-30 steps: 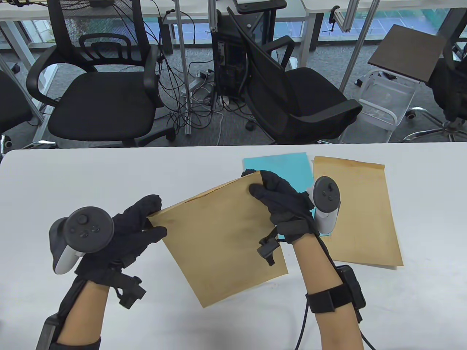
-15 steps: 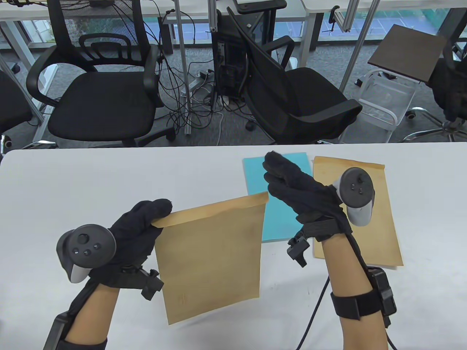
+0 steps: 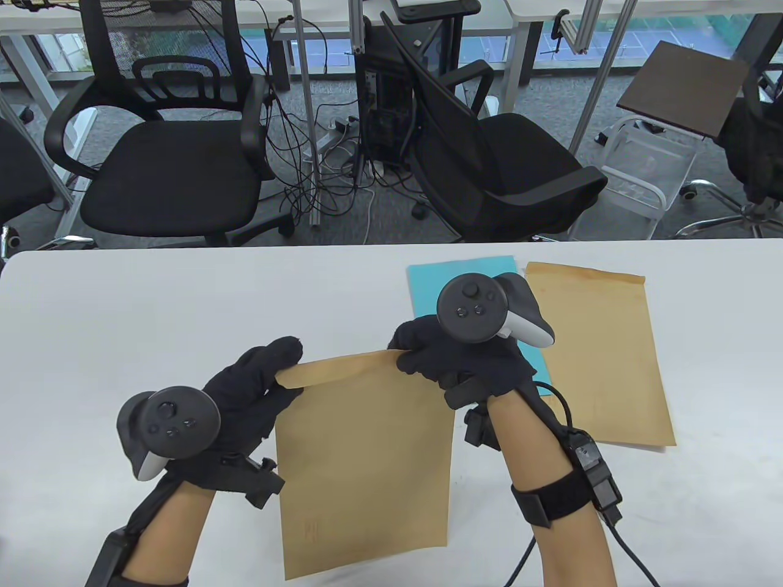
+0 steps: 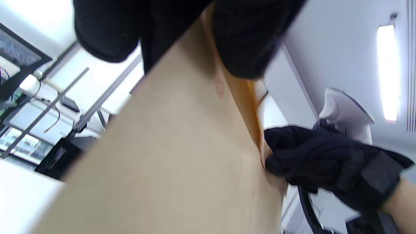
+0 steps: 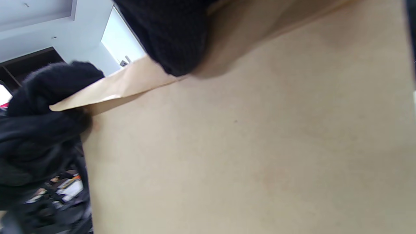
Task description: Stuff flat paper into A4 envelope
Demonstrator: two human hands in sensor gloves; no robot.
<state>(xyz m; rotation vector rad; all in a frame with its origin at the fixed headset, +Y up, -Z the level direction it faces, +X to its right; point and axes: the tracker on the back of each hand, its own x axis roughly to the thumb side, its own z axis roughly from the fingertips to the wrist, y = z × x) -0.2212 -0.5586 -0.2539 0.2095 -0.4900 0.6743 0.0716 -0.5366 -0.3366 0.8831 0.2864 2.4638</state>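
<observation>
2 brown envelopes [image 3: 367, 458], 1 in both hands; 1 blue sheet [image 3: 428, 281].

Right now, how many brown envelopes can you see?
2. One envelope hangs upright between both hands, left hand and right hand each pinching a top corner. The second envelope lies flat on the table's right side. None seems hidden.

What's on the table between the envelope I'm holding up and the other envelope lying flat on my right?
In the table view, the blue paper lies between the held envelope and the flat envelope, partly hidden behind the right hand.
</observation>
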